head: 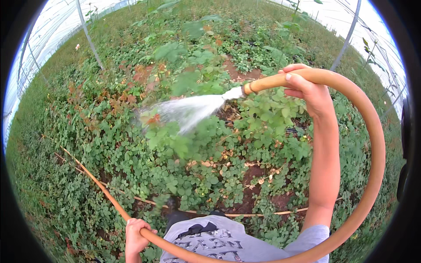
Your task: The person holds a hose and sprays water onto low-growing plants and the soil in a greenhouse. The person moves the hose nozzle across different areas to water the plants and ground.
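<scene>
My right hand (306,83) grips an orange garden hose (376,141) just behind its end, with the thumb lying along it. A white nozzle (234,93) is fixed to the hose end by a dark clamp (246,88). From it a wide water spray (190,107) fans out to the left over leafy rose bushes (210,144). Lower down, my left hand (136,233) is wrapped around a farther stretch of the same hose. Between my hands the hose makes a big loop past my right arm and across the front of my grey shirt (210,243).
A thin tan hose or pipe (236,215) lies among the plants near my feet. Metal posts (88,36) hold up a plastic-covered greenhouse frame. Patches of brown soil (255,187) show between bushes. Some tall stems rise close to the camera.
</scene>
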Demonstrator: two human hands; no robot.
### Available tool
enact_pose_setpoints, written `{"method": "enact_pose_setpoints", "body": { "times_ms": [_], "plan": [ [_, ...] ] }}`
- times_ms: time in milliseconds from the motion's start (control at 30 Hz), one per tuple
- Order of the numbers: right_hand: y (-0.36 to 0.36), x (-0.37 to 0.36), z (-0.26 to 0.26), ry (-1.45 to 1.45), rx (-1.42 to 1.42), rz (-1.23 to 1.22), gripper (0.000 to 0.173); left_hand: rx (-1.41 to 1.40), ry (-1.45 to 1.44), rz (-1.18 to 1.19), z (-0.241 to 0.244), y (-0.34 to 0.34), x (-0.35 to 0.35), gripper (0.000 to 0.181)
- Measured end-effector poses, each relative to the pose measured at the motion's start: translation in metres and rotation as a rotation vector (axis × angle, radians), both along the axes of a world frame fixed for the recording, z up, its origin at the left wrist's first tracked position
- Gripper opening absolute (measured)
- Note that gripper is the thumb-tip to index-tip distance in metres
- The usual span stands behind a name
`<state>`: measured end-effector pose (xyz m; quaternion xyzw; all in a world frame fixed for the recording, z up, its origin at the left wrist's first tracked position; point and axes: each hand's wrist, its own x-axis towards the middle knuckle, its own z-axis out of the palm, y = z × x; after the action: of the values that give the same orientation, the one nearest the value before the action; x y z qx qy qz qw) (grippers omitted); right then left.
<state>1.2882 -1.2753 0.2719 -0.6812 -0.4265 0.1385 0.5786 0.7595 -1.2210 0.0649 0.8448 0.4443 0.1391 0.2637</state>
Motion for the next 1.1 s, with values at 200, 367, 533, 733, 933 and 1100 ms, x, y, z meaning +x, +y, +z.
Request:
{"method": "enact_pose_setpoints", "body": {
  "times_ms": [200,367,533,733,933,1100],
  "plan": [
    [-0.009,0.053,0.015,-0.199,-0.028,-0.070,0.029,-0.088,-0.053,-0.105,-0.001,-0.041,0.036,0.032],
    [0.031,0.073,0.011,-0.174,-0.126,-0.057,0.030,-0.181,-0.054,-0.097,-0.023,-0.048,0.059,0.029],
    [0.066,0.096,0.035,-0.215,-0.184,-0.038,0.031,-0.178,-0.109,-0.069,-0.036,-0.042,0.086,0.029],
    [0.086,0.142,0.040,-0.261,-0.230,-0.087,0.029,-0.112,-0.122,-0.044,-0.027,-0.021,0.121,0.031],
    [0.036,0.234,0.042,-0.283,-0.222,-0.172,0.025,-0.124,-0.059,-0.030,-0.005,-0.011,0.168,0.031],
    [-0.028,0.324,0.021,-0.369,-0.306,-0.276,0.019,-0.087,-0.027,-0.049,-0.001,-0.024,0.229,0.030]
  ]
}}
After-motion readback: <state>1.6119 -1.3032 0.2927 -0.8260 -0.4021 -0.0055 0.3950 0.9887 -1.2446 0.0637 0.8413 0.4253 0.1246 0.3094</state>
